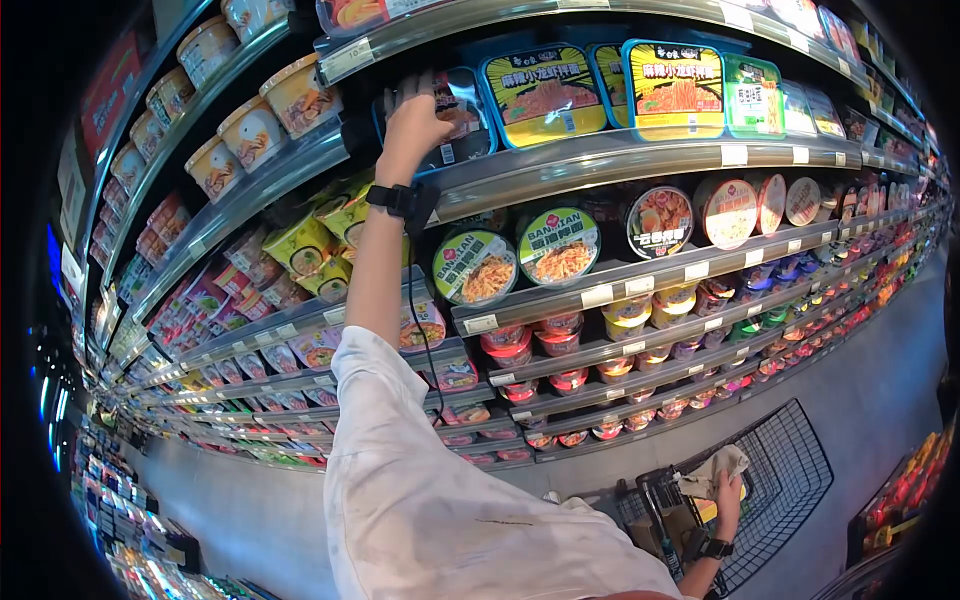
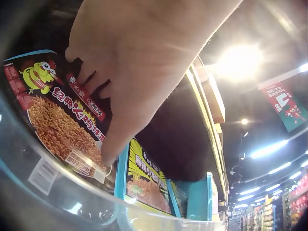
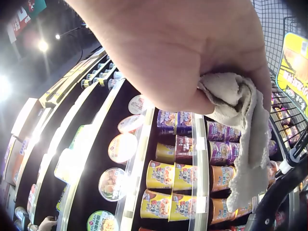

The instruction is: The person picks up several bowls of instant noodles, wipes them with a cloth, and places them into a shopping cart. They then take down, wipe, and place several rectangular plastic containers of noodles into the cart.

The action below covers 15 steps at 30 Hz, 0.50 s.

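My left hand (image 1: 412, 125) is raised to an upper shelf, at a black noodle box (image 1: 462, 120) with a blue rim. In the left wrist view the left hand (image 2: 130, 62) reaches across the face of this noodle box (image 2: 62, 125), fingers spread near its upper part and thumb low by its right edge. Yellow noodle boxes (image 1: 545, 97) stand right beside it. Down at the cart, my right hand (image 1: 728, 495) grips a crumpled grey cloth (image 1: 722, 468). The right wrist view shows the cloth (image 3: 248, 144) bunched in the fist, one end hanging down.
A clear rail (image 2: 72, 192) runs along the shelf front before the boxes. Lower shelves carry round noodle bowls (image 1: 558, 246) and cup noodles (image 1: 627, 318). Tubs (image 1: 250, 132) fill the shelves at left. A black wire cart (image 1: 790, 470) stands in the aisle at lower right, holding some packages.
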Available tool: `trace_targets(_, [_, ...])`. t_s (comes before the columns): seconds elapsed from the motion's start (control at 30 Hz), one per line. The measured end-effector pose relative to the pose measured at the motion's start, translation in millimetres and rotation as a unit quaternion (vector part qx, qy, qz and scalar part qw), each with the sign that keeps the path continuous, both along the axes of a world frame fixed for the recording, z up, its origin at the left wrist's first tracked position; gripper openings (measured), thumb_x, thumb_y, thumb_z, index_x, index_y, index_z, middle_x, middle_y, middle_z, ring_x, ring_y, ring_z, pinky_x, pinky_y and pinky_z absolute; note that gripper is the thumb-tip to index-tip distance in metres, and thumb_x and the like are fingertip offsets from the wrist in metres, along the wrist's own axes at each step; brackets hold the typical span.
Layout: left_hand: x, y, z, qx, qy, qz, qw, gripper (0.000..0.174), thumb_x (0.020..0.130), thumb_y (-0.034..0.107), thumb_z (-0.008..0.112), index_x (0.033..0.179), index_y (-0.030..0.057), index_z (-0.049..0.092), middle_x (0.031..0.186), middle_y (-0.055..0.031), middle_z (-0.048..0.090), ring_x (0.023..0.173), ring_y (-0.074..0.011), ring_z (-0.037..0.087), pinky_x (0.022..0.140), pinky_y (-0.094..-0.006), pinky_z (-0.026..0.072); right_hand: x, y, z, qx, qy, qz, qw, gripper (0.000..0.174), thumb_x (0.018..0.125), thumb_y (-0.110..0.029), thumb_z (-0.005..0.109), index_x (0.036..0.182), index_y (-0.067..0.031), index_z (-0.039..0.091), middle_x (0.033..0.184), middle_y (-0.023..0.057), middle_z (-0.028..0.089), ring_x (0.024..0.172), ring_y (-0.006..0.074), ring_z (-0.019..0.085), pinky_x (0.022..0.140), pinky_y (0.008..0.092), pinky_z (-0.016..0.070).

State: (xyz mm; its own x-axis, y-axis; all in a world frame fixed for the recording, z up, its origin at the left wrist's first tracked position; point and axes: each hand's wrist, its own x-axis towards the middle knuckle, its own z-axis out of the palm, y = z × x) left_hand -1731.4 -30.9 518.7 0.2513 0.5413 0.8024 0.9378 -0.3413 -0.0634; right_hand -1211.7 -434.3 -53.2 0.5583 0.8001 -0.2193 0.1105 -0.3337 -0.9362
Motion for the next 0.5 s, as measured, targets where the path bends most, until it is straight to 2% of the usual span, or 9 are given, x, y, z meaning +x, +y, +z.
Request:
trace_targets(0.1, [13,-16,0,0.048,0.035,0.052,0.997,0.093,0.065,0.029,0.085,0.144,0.0026,0.045,0.126,-0.0294,0.056,0.121,-0.043,0.054,0.108,-0.05,0.0407,-2,0,-4,-0.022,-0.019,-0.002,1.0,0.042,0.101,-0.029,0.054,0.13,0.0011,0.055,0.12,0.0112,0.062,0.11,0.0213,0.058,0.097,0.0346,0.0438])
trace_targets(0.17, [17,-21,0,0.076,0.05,0.07,0.993,0.092,0.064,0.026,0.086,0.143,0.0029,0.046,0.121,-0.0302,0.057,0.12,-0.0426,0.055,0.107,-0.0507,0.0416,2,-2,-18,0.018,-0.023,0.012,0.999,0.041,0.1,-0.031,0.055,0.122,0.0028,0.056,0.114,0.0125,0.062,0.107,0.022,0.057,0.095,0.0353,0.0433])
trace_targets(0.2, [16,-20,1,0.089,0.056,0.072,0.992,0.091,0.063,0.025,0.087,0.142,0.0033,0.047,0.12,-0.0302,0.056,0.12,-0.0429,0.055,0.106,-0.0513,0.042,-1,-3,-12,0.017,-0.024,0.012,1.0,0.041,0.1,-0.031,0.055,0.122,0.0028,0.056,0.114,0.0125,0.062,0.107,0.022,0.057,0.095,0.0353,0.0433])
trace_targets(0.27, [17,-22,1,0.1,0.062,0.074,0.99,0.09,0.063,0.023,0.088,0.141,0.0037,0.048,0.119,-0.0302,0.055,0.12,-0.0432,0.055,0.105,-0.0519,0.0425,-18,-2,22,-0.036,-0.044,0.002,0.998,0.045,0.1,-0.039,0.054,0.108,0.005,0.054,0.105,0.0171,0.056,0.101,0.0261,0.052,0.094,0.0369,0.0412])
trace_targets(0.3, [18,-25,0,0.136,0.071,0.097,0.983,0.089,0.063,0.024,0.089,0.14,0.004,0.05,0.12,-0.028,0.054,0.118,-0.0421,0.054,0.104,-0.0501,0.0436,-18,-2,19,-0.037,-0.044,0.001,0.998,0.045,0.1,-0.039,0.054,0.108,0.005,0.054,0.105,0.0171,0.056,0.101,0.0261,0.052,0.094,0.0369,0.0412])
trace_targets(0.33, [20,-27,1,0.172,0.078,0.118,0.975,0.088,0.062,0.024,0.089,0.139,0.0043,0.051,0.121,-0.0258,0.053,0.117,-0.041,0.054,0.102,-0.0483,0.0447,-17,0,15,-0.029,-0.047,0.0,0.998,0.044,0.099,-0.039,0.055,0.104,0.005,0.055,0.098,0.0152,0.055,0.095,0.025,0.052,0.09,0.0378,0.0421])
trace_targets(0.37, [22,-31,0,0.172,0.078,0.118,0.975,0.088,0.062,0.024,0.089,0.139,0.0043,0.051,0.121,-0.0258,0.053,0.117,-0.041,0.054,0.102,-0.0483,0.0447,-16,1,12,-0.021,-0.05,-0.002,0.999,0.043,0.098,-0.038,0.056,0.101,0.0051,0.055,0.092,0.0132,0.054,0.09,0.024,0.052,0.085,0.0386,0.043])
trace_targets(0.43, [27,-44,0,0.184,0.082,0.085,0.976,0.076,0.062,0.026,0.089,0.126,-0.0004,0.058,0.116,-0.0218,0.05,0.111,-0.0383,0.05,0.102,-0.049,0.0429,-20,5,17,-0.022,-0.053,-0.004,0.998,0.043,0.098,-0.038,0.056,0.099,0.0049,0.056,0.091,0.0131,0.054,0.089,0.0236,0.051,0.084,0.0387,0.043])
trace_targets(0.5, [30,-56,-2,0.16,0.089,0.094,0.979,0.074,0.063,0.026,0.09,0.125,0.0017,0.058,0.115,-0.0191,0.05,0.11,-0.0366,0.049,0.097,-0.0467,0.0444,-21,8,19,-0.024,-0.055,-0.006,0.998,0.043,0.098,-0.038,0.056,0.098,0.0047,0.056,0.09,0.013,0.055,0.088,0.0231,0.051,0.083,0.0389,0.0431])
